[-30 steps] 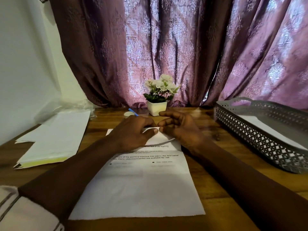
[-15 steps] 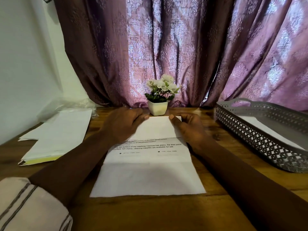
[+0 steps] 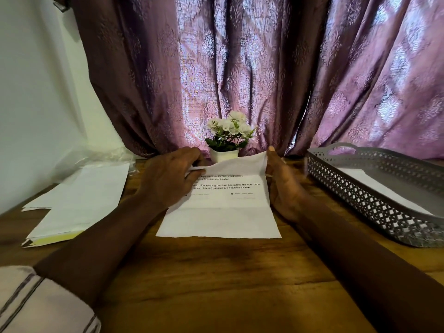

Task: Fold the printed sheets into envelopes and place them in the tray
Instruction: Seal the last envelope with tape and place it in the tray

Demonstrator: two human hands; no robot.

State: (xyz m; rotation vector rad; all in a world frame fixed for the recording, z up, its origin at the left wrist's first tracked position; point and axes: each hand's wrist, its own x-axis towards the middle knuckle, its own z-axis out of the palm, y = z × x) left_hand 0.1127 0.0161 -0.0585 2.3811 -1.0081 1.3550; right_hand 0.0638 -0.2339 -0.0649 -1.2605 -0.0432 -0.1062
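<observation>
Left hand (image 3: 170, 181) pinches the far-left corner of the printed sheet (image 3: 223, 212), fingers curled over it; right hand (image 3: 284, 188) pinches the far-right corner, held higher. Far flap lifted off the desk (image 3: 216, 272); near part lies flat in front of the person, one crease across it. Judgement: top fold in hand. Level both corners, bring them toward the body together, match side edges, then press from centre outward. Uneven lift risks a skewed crease. Tray (image 3: 348, 186) sits at right, white paper (image 3: 379, 186) inside
</observation>
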